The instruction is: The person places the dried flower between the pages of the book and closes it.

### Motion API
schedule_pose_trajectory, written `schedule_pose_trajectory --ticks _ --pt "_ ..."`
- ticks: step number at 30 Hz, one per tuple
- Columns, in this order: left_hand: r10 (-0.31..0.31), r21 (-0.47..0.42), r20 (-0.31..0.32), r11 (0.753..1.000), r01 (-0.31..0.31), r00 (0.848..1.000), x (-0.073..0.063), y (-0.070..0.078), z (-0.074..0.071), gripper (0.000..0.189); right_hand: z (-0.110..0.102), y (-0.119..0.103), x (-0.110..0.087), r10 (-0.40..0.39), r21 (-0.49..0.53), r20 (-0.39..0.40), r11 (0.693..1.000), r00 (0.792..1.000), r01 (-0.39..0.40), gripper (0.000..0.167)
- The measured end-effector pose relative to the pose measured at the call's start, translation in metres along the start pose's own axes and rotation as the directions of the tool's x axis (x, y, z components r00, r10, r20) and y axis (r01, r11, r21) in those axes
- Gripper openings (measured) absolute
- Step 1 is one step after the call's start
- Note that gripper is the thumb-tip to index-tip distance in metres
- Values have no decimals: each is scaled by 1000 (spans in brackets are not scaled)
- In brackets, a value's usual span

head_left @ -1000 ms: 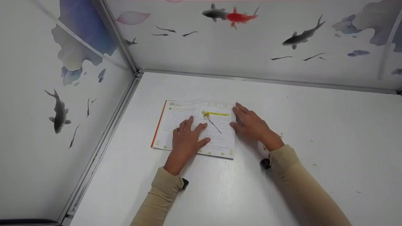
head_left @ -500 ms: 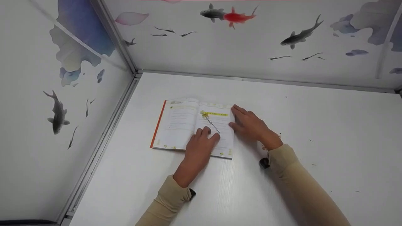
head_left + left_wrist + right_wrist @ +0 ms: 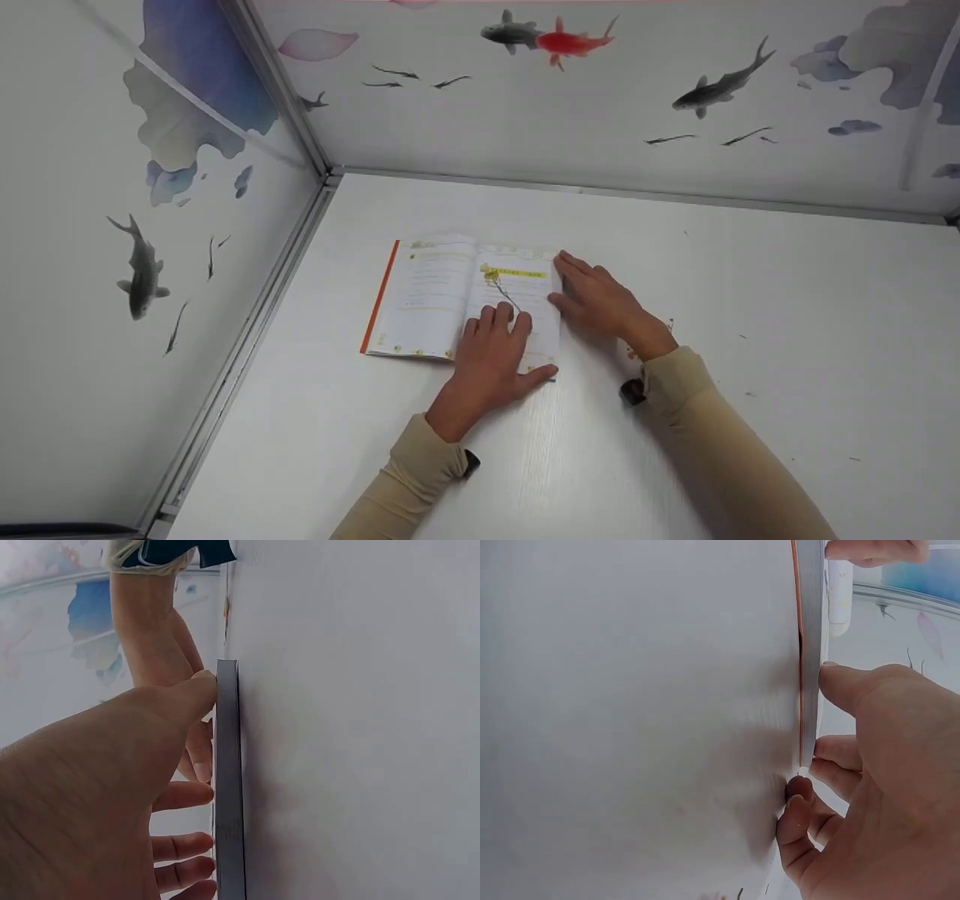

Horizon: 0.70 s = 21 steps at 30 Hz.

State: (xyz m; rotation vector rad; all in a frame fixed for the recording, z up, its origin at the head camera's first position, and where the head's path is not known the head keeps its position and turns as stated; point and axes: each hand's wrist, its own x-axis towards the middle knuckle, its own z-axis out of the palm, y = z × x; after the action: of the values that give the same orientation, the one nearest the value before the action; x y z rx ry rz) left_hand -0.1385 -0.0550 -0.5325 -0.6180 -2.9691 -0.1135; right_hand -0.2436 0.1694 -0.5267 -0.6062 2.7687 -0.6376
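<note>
An open book (image 3: 431, 315) with an orange edge lies on the white table. On its right page rests a small yellow flower (image 3: 493, 276) with a thin dark stem. My left hand (image 3: 489, 358) is spread over the lower part of that page, fingertips near the stem's end and thumb at the bottom right corner. The left wrist view shows the thumb and fingers along the top of the book's thick grey edge (image 3: 229, 787). My right hand (image 3: 600, 300) rests at the book's right side, its fingertips near the upper corner; in the right wrist view some fingers (image 3: 795, 825) touch the table.
Small orange-brown plant bits (image 3: 631, 351) lie beside my right wrist, partly covered by it. Thin scraps (image 3: 751, 394) are scattered over the table's right side. Panels printed with fish (image 3: 570, 43) stand along the table's back and left.
My left hand has moved right from the book's middle onto the right page, its thumb now at the lower corner. The flower and right hand stay about where they were.
</note>
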Motion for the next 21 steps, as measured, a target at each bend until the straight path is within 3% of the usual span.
schedule_pose_trajectory --ticks 7,11,16,21 --pt "-21 21 52 1000 20 998 2 2 -2 81 0 1 0 -5 10 0 1000 1000 5 75" --pt "-26 10 47 1000 25 999 3 3 -1 74 0 0 -1 -5 11 6 1000 1000 5 75" --pt "-28 -26 -11 999 28 1000 4 2 -1 59 1 2 -2 -12 23 10 1000 1000 12 75" --pt "15 -92 -124 995 -26 992 5 2 -3 45 2 7 -4 -47 51 -28 998 998 49 71"
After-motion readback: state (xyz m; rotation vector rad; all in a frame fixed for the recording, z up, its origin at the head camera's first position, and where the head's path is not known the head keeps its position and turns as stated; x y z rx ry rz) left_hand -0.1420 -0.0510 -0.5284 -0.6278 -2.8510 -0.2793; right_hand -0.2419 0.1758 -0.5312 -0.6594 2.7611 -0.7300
